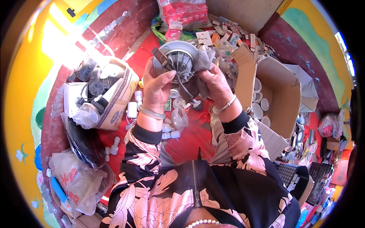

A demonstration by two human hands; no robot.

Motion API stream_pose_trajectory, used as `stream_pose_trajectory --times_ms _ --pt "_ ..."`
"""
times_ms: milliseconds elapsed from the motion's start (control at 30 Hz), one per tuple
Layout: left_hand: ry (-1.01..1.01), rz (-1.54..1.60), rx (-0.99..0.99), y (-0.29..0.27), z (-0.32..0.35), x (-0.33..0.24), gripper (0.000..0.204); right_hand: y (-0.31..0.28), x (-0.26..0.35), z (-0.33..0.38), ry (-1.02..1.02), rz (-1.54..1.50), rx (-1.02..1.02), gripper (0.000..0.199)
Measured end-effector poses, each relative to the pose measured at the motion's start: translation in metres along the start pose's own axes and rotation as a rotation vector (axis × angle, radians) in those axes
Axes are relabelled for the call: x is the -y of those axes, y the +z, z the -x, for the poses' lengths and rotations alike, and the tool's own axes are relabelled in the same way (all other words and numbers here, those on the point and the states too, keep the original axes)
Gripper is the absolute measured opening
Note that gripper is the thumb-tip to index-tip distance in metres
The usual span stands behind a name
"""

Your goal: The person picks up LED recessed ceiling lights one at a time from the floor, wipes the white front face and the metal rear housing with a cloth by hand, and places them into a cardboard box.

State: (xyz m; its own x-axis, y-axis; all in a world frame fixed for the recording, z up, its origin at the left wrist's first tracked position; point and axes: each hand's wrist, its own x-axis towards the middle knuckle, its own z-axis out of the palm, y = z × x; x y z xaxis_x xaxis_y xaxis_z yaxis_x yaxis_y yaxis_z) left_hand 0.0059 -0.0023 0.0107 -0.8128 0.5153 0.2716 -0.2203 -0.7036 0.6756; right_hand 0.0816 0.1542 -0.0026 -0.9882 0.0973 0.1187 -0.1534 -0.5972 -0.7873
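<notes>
Both hands are raised in front of me around a round downlight [181,62] with a pale rim and dark, finned back. My left hand [157,89] is closed on its left side, the thumb across the fins. A short cord [185,89] hangs from the back, and a brown clip [161,57] sticks out at the left of the rim. In my right hand [217,84] is a bunched grey cloth [205,57], pressed against the downlight's right edge. Part of the cloth hangs below, behind the cord. The fingertips behind the lamp are hidden.
At left stands a carton [121,100] of lamp parts and cords, with plastic bags [78,178] nearer me. An open cardboard box [283,89] holding white discs is at right. Small boxes [228,38] are heaped at the back. Bulbs [171,135] lie on the red floor covering.
</notes>
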Motion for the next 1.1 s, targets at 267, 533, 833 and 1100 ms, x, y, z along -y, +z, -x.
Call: stream_pose_trajectory --times_ms 267,533,833,1100 --pt "0.012 -0.12 0.033 0.003 -0.002 -0.001 0.065 -0.004 -0.002 0.0 -0.078 0.148 -0.097 0.025" --pt "-0.119 -0.402 0.197 0.0 0.002 0.0 0.065 -0.008 0.011 -0.001 -0.253 0.473 -0.115 0.018" --pt "-0.019 -0.069 -0.008 -0.001 -0.001 0.004 0.06 -0.007 0.004 0.0 0.026 0.481 -0.148 0.025" --pt "-0.053 -0.005 0.13 -0.012 -0.004 0.014 0.057 -0.017 0.001 -0.01 -0.199 0.249 -0.226 0.022"
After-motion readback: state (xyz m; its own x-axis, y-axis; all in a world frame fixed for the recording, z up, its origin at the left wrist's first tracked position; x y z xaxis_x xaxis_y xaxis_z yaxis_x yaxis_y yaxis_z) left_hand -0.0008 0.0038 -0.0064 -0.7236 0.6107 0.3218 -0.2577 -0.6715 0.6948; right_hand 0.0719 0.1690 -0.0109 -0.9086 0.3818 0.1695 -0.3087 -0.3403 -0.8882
